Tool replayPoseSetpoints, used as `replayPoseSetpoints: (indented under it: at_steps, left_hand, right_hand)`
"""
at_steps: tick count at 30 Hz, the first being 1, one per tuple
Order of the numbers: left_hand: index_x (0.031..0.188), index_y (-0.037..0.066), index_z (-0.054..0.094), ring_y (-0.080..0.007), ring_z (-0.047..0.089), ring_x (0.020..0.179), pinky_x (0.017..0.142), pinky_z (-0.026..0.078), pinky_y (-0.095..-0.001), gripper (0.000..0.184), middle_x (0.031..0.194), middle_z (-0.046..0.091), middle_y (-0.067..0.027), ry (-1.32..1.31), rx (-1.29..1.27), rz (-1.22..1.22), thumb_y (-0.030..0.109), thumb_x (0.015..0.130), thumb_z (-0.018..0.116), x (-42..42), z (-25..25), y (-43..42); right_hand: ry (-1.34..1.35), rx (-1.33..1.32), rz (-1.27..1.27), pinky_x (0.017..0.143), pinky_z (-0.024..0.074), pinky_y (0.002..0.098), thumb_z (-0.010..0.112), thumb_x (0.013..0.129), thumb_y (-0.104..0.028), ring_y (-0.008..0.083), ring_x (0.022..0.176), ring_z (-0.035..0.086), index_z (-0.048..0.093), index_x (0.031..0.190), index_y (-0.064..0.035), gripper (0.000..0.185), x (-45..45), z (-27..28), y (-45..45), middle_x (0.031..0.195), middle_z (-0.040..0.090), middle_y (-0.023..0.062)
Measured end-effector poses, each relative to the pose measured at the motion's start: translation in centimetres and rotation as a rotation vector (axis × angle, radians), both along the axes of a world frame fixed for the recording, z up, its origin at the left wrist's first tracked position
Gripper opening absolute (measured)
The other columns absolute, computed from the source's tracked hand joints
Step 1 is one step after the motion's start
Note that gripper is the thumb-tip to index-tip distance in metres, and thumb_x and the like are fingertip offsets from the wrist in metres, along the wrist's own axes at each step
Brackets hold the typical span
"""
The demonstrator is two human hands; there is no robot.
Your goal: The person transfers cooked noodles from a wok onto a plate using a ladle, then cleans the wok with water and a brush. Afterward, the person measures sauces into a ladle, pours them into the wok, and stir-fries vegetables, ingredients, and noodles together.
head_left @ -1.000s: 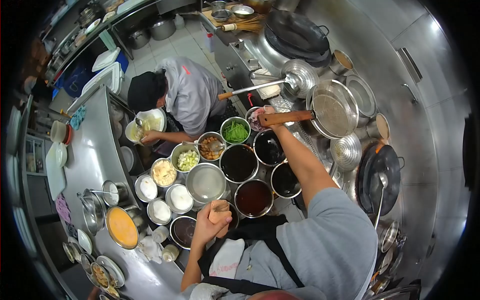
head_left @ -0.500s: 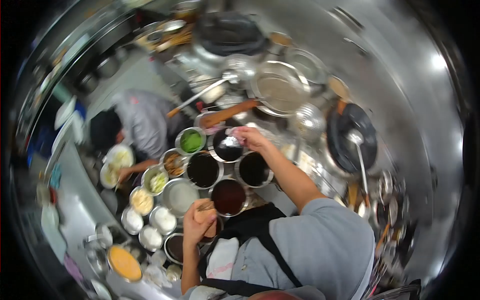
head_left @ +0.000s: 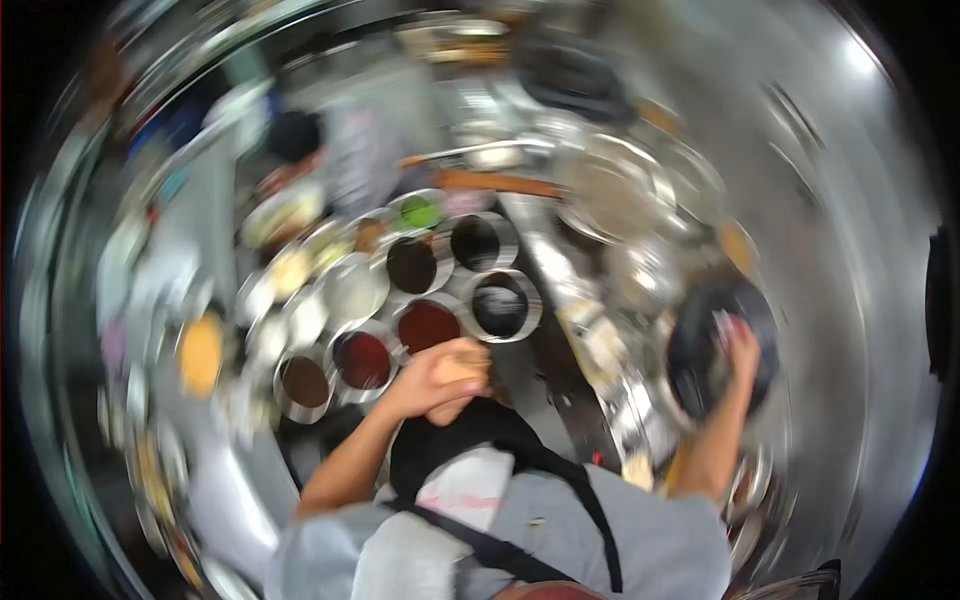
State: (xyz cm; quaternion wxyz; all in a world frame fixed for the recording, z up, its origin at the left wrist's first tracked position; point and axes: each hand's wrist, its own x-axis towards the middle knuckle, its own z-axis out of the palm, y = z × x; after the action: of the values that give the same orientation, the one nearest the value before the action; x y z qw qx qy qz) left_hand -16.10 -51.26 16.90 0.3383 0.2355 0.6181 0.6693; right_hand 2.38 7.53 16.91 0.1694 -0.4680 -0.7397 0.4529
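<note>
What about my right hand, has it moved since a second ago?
Yes: your right hand has moved rightward, away from the bowls, and is now over the nearer wok.

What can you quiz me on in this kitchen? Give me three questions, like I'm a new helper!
1. Pick one. The right hand is at:
A) the green food
B) the black wok
C) the white cloth

2. True or false: the left hand is holding a tan thing.

3. Fill the blank: the orange stuff is on the ____ side of the picture.

Key: 1. B; 2. True; 3. left
</note>
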Motion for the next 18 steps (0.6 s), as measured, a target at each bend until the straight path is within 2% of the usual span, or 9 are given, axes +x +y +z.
replayPoseSetpoints:
  at_steps: [1,2,3,4,6,7,12,13,18]
  left_hand:
    - [0.115,0.004,0.06,-0.0135,0.06,0.096,0.088,0.048,-0.0306,0.047,0.101,0.065,-0.0041,0.095,0.013,0.038,0.032,0.081,0.077,1.2,-0.1,0.2]
    - [0.115,0.004,0.06,-0.0142,0.061,0.096,0.087,0.048,-0.0308,0.048,0.101,0.065,-0.0043,0.11,-0.034,0.07,0.034,0.082,0.076,2.3,-0.6,-0.1]
    - [0.114,0.003,0.06,-0.0149,0.061,0.096,0.086,0.048,-0.031,0.048,0.101,0.065,-0.0046,0.12,-0.08,0.083,0.036,0.083,0.075,3.4,-0.7,-0.7]
    - [0.113,0.003,0.06,-0.0145,0.06,0.095,0.085,0.048,-0.0309,0.047,0.1,0.065,-0.005,0.165,-0.082,0.155,0.039,0.085,0.072,4.4,0.6,-1.5]
    - [0.116,0.002,0.058,-0.0145,0.059,0.097,0.086,0.047,-0.0313,0.05,0.103,0.064,-0.0062,0.152,-0.034,0.249,0.044,0.09,0.065,6.2,1.3,-2.9]
    - [0.12,0.001,0.056,-0.0149,0.058,0.099,0.088,0.046,-0.0319,0.052,0.107,0.063,-0.0069,0.114,0.02,0.281,0.045,0.092,0.061,6.2,0.7,-4.3]
    - [0.111,0.0,0.06,-0.0105,0.056,0.096,0.086,0.046,-0.0278,0.041,0.101,0.064,-0.0043,0.056,0.068,0.635,0.038,0.099,0.051,8.4,3.2,-11.7]
    - [0.112,0.001,0.061,-0.0106,0.057,0.094,0.085,0.046,-0.0262,0.034,0.101,0.064,-0.0039,-0.018,0.098,0.718,0.032,0.099,0.052,8.0,0.3,-14.1]
    - [0.126,0.002,0.052,-0.0154,0.06,0.096,0.086,0.05,-0.028,0.037,0.108,0.063,-0.0087,-0.052,0.283,1.153,0.018,0.094,0.046,10.7,0.1,-25.3]
  right_hand:
    - [-0.178,0.216,0.233,0.064,0.0516,0.028,0.068,0.088,-0.029,0.0124,0.074,0.064,0.07,0.105,-0.0062,0.028,0.8,-1.0,2.3,0.086,0.069,0.0072]
    - [-0.289,0.758,0.388,0.064,0.0517,0.029,0.068,0.087,-0.026,0.0153,0.071,0.064,0.07,0.103,-0.0041,0.028,3.2,-4.7,8.0,0.087,0.07,0.0081]
    - [-0.327,0.769,0.302,0.069,0.0525,0.0322,0.067,0.086,-0.022,0.0216,0.077,0.066,0.069,0.105,-0.0027,0.027,4.3,-5.6,11.9,0.093,0.071,0.0119]
    - [-0.468,0.433,0.099,0.077,0.0523,0.0339,0.064,0.086,-0.019,0.0253,0.088,0.067,0.069,0.107,-0.002,0.027,3.4,-2.4,11.3,0.099,0.071,0.0152]
    - [-0.321,0.824,0.196,0.08,0.0528,0.0347,0.064,0.087,-0.015,0.0285,0.086,0.068,0.068,0.109,0.0002,0.027,5.7,-1.1,14.3,0.1,0.07,0.017]
    - [-0.32,0.816,0.112,0.083,0.0519,0.0358,0.061,0.089,-0.015,0.0298,0.091,0.067,0.067,0.109,0.0014,0.026,5.8,-0.2,13.7,0.102,0.07,0.0178]
    - [-0.509,0.883,0.031,0.075,0.0524,0.0372,0.064,0.087,-0.024,0.0299,0.083,0.067,0.07,0.104,-0.0021,0.028,6.5,-0.8,11.6,0.095,0.07,0.0161]
    - [-0.521,0.902,0.044,0.073,0.0525,0.0375,0.065,0.086,-0.026,0.03,0.081,0.067,0.07,0.103,-0.0029,0.029,6.0,-1.1,10.7,0.094,0.07,0.0157]
    - [-0.602,0.983,0.058,0.065,0.0531,0.0389,0.067,0.083,-0.035,0.0301,0.073,0.067,0.073,0.099,-0.0064,0.032,5.4,-3.0,4.7,0.087,0.071,0.014]
